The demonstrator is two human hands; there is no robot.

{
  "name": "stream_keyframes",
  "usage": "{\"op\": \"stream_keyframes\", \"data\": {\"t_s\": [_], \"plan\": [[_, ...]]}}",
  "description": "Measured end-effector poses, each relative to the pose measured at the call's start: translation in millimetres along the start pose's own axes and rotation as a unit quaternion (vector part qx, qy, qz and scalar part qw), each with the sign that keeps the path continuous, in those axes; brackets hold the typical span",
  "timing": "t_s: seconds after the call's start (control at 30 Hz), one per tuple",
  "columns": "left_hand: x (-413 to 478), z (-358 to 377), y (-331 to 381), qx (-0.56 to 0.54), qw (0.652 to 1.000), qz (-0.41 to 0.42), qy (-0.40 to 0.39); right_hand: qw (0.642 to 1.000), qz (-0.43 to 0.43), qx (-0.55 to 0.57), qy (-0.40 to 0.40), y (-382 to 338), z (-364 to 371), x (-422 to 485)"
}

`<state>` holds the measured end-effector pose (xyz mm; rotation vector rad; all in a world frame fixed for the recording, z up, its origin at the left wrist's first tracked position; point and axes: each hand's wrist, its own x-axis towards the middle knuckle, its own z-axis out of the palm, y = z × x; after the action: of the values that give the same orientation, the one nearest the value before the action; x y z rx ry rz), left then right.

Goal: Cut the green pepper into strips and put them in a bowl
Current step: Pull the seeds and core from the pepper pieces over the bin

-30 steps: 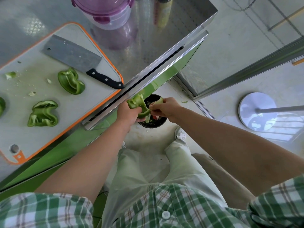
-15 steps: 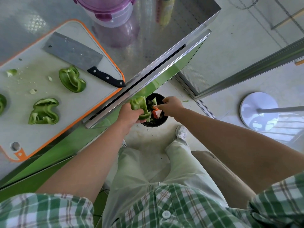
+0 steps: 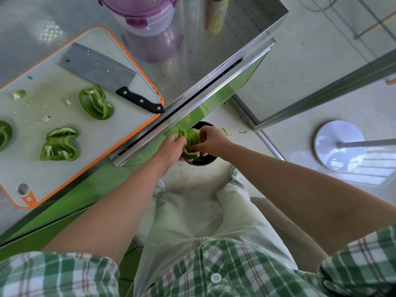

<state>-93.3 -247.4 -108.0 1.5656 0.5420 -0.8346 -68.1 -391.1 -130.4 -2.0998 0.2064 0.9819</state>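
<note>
Pepper piece (image 3: 189,142) gripped by left hand (image 3: 171,149) and right hand (image 3: 212,139) over bin (image 3: 202,161). Was cut only into big chunks (image 3: 60,144); no strips yet.

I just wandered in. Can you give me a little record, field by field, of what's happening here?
Hands: left hand and right hand both grip one green pepper piece
Beneath them: black bin on the floor
Cutting board: cleaver lying flat; large pepper pieces, not yet in strips
Steel counter: clear container with purple lid
</note>
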Motion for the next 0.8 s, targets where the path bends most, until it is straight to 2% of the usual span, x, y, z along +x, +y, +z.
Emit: {"op": "stream_keyframes", "data": {"t_s": [0.2,0.37,0.53,0.67,0.8], "plan": [[5,-5,-4,-0.022,1.0,-0.013,0.007,1.0,-0.004,0.026,0.013,5,-4,1],[11,-3,-7,-0.027,0.998,-0.042,0.039,0.992,0.03,0.092,0.077,11,-7,1],[11,-1,-3,-0.062,0.997,-0.041,0.028,0.998,0.0,0.066,-0.004,2,-9,-1],[11,0,-1,-0.071,0.997,-0.03,0.022,0.998,0.01,0.04,0.052,-1,-6,2],[12,-2,-4,-0.052,0.999,-0.013,-0.007,0.997,0.026,0.03,0.063,2,-8,4]]}}
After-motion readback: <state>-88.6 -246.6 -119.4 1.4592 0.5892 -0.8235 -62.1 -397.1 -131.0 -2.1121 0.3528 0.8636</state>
